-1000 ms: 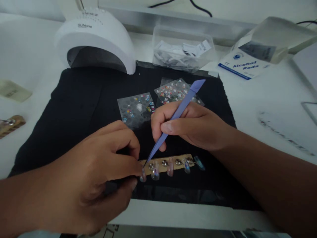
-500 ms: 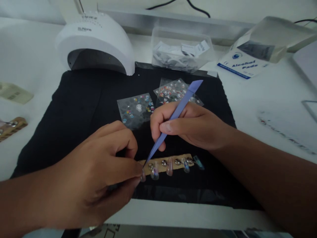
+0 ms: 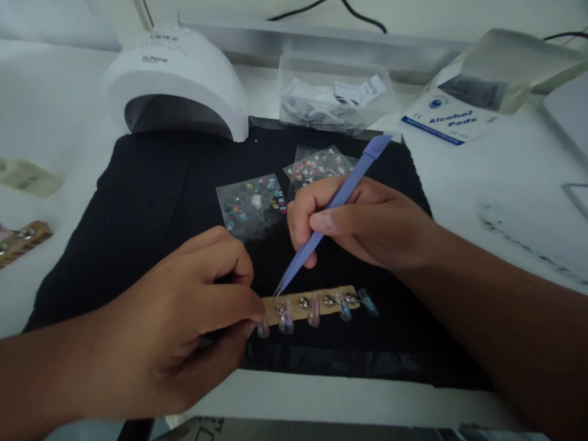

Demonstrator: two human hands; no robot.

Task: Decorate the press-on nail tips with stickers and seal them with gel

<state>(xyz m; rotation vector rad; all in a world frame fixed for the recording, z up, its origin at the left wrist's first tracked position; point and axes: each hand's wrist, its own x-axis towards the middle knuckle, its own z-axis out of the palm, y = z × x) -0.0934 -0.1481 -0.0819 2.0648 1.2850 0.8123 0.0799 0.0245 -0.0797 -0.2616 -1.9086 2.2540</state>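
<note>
Purple tweezers [image 3: 342, 196] rest in my right hand [image 3: 362, 223], held like a pen, their thin metal tips slightly apart just above the holder strip. That tan strip [image 3: 298, 310] lies on the black cloth and carries round metal studs with several clear, shiny nail tips [image 3: 285, 320]. My left hand [image 3: 202, 312] pinches the nail tip [image 3: 263, 329] at the strip's left end between thumb and forefinger; the fingers partly cover it. Beyond my hands lie clear sticker sheets: one with small colourful motifs [image 3: 250, 205], others with red and white ones [image 3: 316, 166], partly behind my right hand.
A white nail lamp [image 3: 184, 73] stands at the back left. Behind the black cloth [image 3: 138, 202] are a clear plastic box [image 3: 337, 116] of white packets and an alcohol pads box [image 3: 452, 119]. Another nail strip [image 3: 27, 242] lies at the far left.
My right hand has drawn the tweezers up and right, lifting their tips off the left-end nail tip. The tips now show a gap. My left hand has barely moved.
</note>
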